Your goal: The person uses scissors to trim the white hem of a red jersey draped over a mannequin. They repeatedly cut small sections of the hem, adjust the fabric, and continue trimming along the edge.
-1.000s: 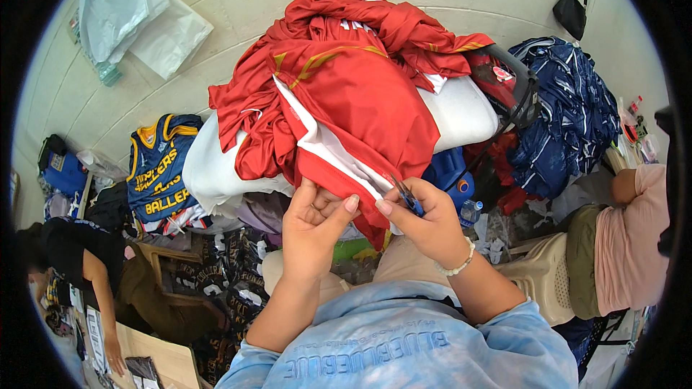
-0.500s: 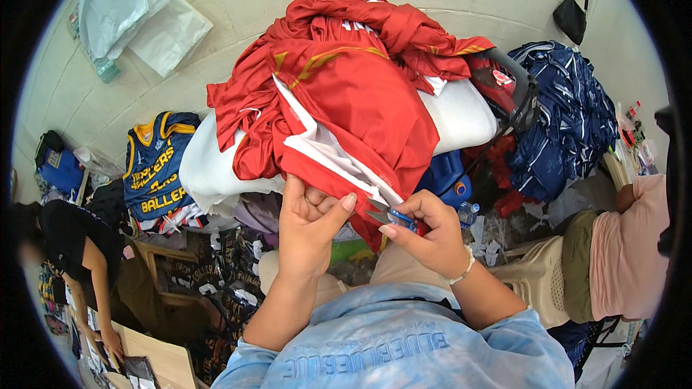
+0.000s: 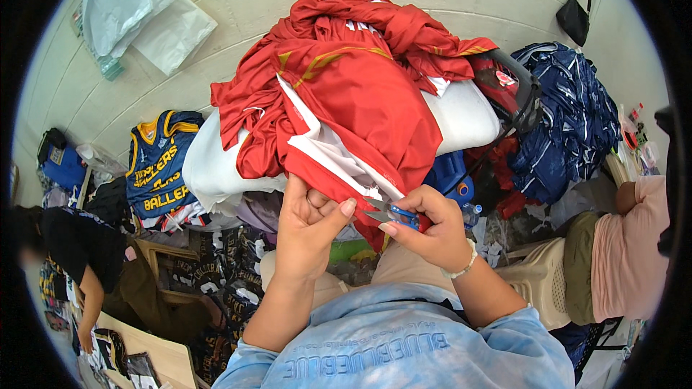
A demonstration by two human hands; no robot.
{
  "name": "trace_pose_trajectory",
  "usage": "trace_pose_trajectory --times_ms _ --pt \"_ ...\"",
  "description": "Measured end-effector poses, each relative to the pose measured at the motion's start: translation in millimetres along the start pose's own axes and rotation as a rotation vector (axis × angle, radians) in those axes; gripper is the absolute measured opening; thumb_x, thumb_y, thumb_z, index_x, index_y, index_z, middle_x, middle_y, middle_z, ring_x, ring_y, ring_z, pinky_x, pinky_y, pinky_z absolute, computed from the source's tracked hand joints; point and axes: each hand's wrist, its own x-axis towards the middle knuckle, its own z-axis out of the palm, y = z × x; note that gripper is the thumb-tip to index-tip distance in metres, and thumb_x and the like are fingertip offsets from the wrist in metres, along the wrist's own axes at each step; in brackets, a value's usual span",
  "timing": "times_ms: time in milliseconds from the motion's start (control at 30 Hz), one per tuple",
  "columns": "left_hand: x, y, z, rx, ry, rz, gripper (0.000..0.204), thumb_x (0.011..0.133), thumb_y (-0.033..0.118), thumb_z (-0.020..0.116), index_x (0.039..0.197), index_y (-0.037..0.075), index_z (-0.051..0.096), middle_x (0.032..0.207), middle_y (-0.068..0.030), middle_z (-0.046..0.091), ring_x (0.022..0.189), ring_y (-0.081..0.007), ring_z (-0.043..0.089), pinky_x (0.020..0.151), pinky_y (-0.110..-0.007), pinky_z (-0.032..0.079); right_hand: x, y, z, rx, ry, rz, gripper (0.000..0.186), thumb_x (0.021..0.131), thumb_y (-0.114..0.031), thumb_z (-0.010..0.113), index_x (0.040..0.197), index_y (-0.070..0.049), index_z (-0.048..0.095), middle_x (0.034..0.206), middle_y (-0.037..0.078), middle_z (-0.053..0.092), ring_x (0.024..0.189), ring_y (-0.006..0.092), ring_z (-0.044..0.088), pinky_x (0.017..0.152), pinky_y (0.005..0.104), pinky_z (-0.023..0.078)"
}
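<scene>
My left hand (image 3: pixel 310 223) grips the lower hem of a red garment (image 3: pixel 353 101) with yellow stripes, pinching it with thumb and fingers so that a white inner fold (image 3: pixel 328 158) faces up. My right hand (image 3: pixel 432 234) is closed on small blue-handled scissors (image 3: pixel 400 216), their blades pointing left at the hem, near my left thumb. Whether the blades touch the fabric I cannot tell. The garment lies among a red heap draped over a white padded board (image 3: pixel 465 115).
Navy garments (image 3: pixel 551 122) are piled at right, beside a blue plastic container (image 3: pixel 447 173); a navy-yellow jersey (image 3: pixel 157 162) lies at left. A co-worker (image 3: pixel 79 245) bends over a wooden board (image 3: pixel 166 360) lower left; another person (image 3: pixel 627 245) sits on a plastic chair (image 3: pixel 540 288) at right.
The hem has been folded up, showing more white inside. My right hand has turned the scissors, whose blades now point left toward the hem. The co-worker at left has bent and shifted their arm.
</scene>
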Motion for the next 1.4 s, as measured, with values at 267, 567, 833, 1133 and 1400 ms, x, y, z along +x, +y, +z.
trace_pose_trajectory --times_ms 267,567,833,1133,1400 --pt "1.6 -0.1 2.3 0.028 0.010 0.015 0.068 0.082 -0.012 0.060 0.140 0.001 0.027 0.122 -0.0149 0.057 0.112 -0.0206 0.058 0.094 -0.033 0.048 3.6 1.9 1.2 0.038 -0.001 0.012 0.025 0.076 -0.012 0.079 0.089 -0.001 0.062 0.079 0.002 0.063 0.071 0.0050 0.058 0.062 0.0209 0.045" --pt "-1.3 -4.4 2.8 0.010 -0.018 0.045 0.069 0.081 -0.014 0.058 0.140 0.000 0.027 0.121 -0.0154 0.058 0.112 -0.0201 0.059 0.095 -0.033 0.047 5.0 -7.0 4.6 0.023 0.010 0.042 0.025 0.074 -0.010 0.080 0.090 -0.001 0.063 0.082 0.001 0.063 0.072 0.0039 0.056 0.063 0.0195 0.043" --pt "-4.0 -2.6 3.8 0.004 -0.004 0.024 0.071 0.080 -0.014 0.059 0.141 0.000 0.025 0.123 -0.0160 0.057 0.113 -0.0205 0.058 0.096 -0.034 0.047 5.8 -11.7 6.1 0.049 0.005 0.078 0.024 0.074 -0.011 0.080 0.089 -0.002 0.064 0.080 0.000 0.062 0.067 0.0018 0.052 0.058 0.0182 0.040" --pt "-5.7 -1.9 5.0 -0.013 -0.003 0.016 0.072 0.080 -0.013 0.060 0.142 0.000 0.025 0.124 -0.0168 0.056 0.114 -0.0207 0.057 0.097 -0.034 0.047 7.4 -13.6 6.6 -0.049 0.013 -0.009 0.023 0.078 -0.014 0.078 0.086 -0.001 0.061 0.072 0.003 0.065 0.062 0.0037 0.057 0.054 0.0215 0.045" --pt "-5.9 -2.9 6.1 -0.008 -0.003 0.024 0.068 0.081 -0.012 0.061 0.140 0.000 0.028 0.121 -0.0157 0.059 0.110 -0.0198 0.059 0.095 -0.033 0.047 6.3 -8.3 7.5 -0.036 0.039 0.029 0.020 0.077 -0.014 0.078 0.085 -0.002 0.063 0.073 -0.001 0.061 0.062 0.0021 0.050 0.054 0.0189 0.038"
